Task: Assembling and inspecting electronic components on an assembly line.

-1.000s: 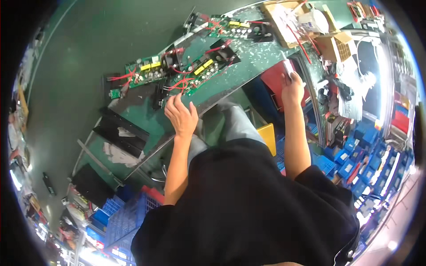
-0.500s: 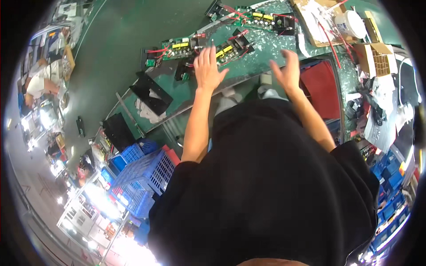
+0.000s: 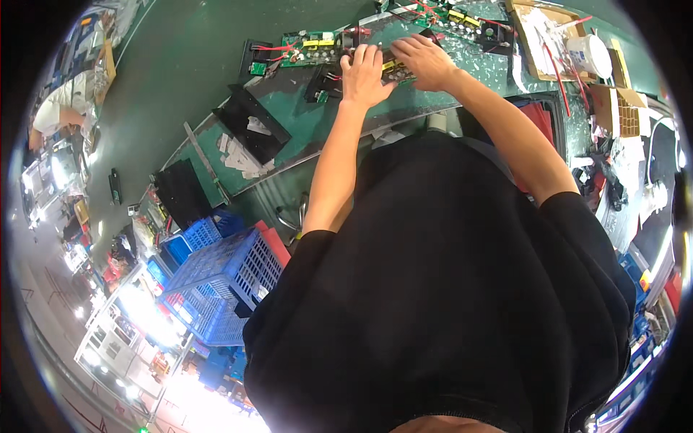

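A green circuit board (image 3: 393, 72) with yellow-wrapped parts and black end plates lies at the bench's near side, largely covered by my hands. My left hand (image 3: 365, 78) lies across its left part, fingers bent over the far side and thumb along the near edge. From the right, my right hand (image 3: 426, 63) closes over its other end; that thumb is hidden. Just left of my left hand a black end plate (image 3: 315, 84) sticks out. Behind and to the left lies another circuit board (image 3: 310, 49) with red wires. A third wired board (image 3: 458, 22) sits farther right.
A black bent panel (image 3: 253, 130) and white paper pieces (image 3: 242, 157) lie on the bench's left. Blue plastic crates (image 3: 224, 278) stand below it. To the right are a shallow cardboard tray (image 3: 530, 43), a white tub (image 3: 588, 56) and a divided cardboard box (image 3: 621, 112).
My right hand has swung left and onto the board's right end. My left hand has settled over the left part, fingers more bent. The whole view has shifted a little.
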Demonstrator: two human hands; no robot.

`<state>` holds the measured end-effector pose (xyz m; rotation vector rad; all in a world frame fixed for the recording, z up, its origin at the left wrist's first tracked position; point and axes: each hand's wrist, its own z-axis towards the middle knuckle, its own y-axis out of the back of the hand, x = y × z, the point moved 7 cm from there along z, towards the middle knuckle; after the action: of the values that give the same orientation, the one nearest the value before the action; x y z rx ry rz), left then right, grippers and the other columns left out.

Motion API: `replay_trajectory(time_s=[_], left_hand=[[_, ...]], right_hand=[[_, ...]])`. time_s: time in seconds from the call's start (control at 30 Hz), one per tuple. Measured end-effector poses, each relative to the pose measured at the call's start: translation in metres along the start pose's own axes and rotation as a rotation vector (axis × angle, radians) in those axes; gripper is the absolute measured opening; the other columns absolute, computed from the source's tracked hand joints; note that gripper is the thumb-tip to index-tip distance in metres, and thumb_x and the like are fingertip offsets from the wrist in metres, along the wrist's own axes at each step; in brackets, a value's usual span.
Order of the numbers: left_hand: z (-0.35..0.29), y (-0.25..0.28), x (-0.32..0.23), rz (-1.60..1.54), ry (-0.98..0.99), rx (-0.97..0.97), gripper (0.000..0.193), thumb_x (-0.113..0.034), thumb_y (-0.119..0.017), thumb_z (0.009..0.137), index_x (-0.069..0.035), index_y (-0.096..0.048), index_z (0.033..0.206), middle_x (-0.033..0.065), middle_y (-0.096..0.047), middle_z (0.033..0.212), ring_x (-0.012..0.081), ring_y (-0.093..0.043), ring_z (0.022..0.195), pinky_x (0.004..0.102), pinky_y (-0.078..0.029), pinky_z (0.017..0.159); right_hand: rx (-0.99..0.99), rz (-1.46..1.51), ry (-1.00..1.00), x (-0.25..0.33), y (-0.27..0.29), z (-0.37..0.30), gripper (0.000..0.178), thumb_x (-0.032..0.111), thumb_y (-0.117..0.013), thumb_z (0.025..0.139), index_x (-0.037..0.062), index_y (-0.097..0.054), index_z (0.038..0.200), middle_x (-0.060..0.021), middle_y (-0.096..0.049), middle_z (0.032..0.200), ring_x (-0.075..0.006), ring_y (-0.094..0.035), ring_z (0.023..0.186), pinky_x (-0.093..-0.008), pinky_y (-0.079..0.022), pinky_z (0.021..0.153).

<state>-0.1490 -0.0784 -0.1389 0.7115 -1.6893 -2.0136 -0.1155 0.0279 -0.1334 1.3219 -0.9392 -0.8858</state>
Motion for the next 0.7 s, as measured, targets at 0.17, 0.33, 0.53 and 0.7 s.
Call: replay_trajectory(time_s=[0.17, 0.33, 0.53, 0.7], left_hand=[[0.002, -0.010, -0.002, -0.015, 0.016, 0.001, 0.073, -0.050, -0.078, 0.063, -0.008, -0.057, 0.118, 0.0043, -0.050, 0.125, 0.0230, -0.036, 0.125, 0.0517, -0.032, 0.092], [-0.002, -0.016, 0.000, -0.036, 0.033, 0.004, 0.072, -0.049, -0.077, 0.064, -0.007, -0.056, 0.118, 0.0046, -0.050, 0.124, 0.0235, -0.036, 0.125, 0.0519, -0.032, 0.091], [0.003, -0.018, -0.004, -0.039, 0.039, 0.027, 0.070, -0.047, -0.077, 0.066, -0.005, -0.056, 0.117, 0.0046, -0.051, 0.124, 0.0237, -0.036, 0.125, 0.0517, -0.032, 0.091], [0.005, -0.015, -0.001, -0.049, 0.040, 0.001, 0.069, -0.045, -0.078, 0.065, -0.005, -0.056, 0.117, 0.0046, -0.050, 0.123, 0.0234, -0.037, 0.125, 0.0509, -0.032, 0.092]], right_hand=[[0.001, 0.059, -0.068, -0.008, -0.002, -0.003, 0.072, 0.030, -0.078, 0.065, 0.0045, -0.052, 0.127, -0.0073, -0.051, 0.131, -0.0228, -0.047, 0.123, -0.0353, -0.033, 0.107], [0.019, 0.075, -0.084, -0.005, -0.004, -0.001, 0.069, 0.032, -0.077, 0.067, 0.0054, -0.053, 0.127, -0.0052, -0.053, 0.130, -0.0209, -0.047, 0.122, -0.0352, -0.035, 0.104], [0.007, 0.098, -0.122, -0.010, -0.002, 0.000, 0.066, 0.032, -0.077, 0.068, 0.0057, -0.055, 0.125, -0.0052, -0.055, 0.127, -0.0210, -0.050, 0.120, -0.0353, -0.037, 0.101], [-0.032, 0.112, -0.075, -0.014, -0.005, 0.003, 0.064, 0.030, -0.076, 0.067, 0.0058, -0.057, 0.123, -0.0048, -0.056, 0.125, -0.0211, -0.051, 0.117, -0.0351, -0.038, 0.099]])
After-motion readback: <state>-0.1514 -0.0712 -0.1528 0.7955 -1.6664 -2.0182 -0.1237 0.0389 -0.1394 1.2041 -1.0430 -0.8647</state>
